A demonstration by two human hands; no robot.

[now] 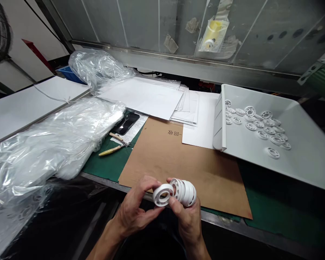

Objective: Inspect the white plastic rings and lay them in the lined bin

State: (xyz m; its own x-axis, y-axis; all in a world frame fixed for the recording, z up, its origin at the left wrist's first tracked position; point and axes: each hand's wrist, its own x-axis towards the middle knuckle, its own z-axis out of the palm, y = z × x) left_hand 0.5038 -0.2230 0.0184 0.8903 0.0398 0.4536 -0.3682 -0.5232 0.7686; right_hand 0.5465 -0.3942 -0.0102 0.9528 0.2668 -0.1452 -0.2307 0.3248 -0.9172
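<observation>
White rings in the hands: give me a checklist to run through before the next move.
1. Left hand has a secure grip on the single ring: ok, pinched between thumb and fingers.
2. Right hand holds the stack: ok.
3. Single ring flush with the stack: not ok, it sits askew.
4. Pliers clear of both hands: ok.
5. Ring surfaces free of flaws: cannot tell, too small.

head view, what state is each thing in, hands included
Left hand, gripping a single ring
Right hand, gripping a row of rings
Pliers, spread open
Phone, lying flat, unlit
Cardboard, lying flat
Tray, holding scattered rings
Clear plastic, crumpled
White sheets, unevenly stacked
</observation>
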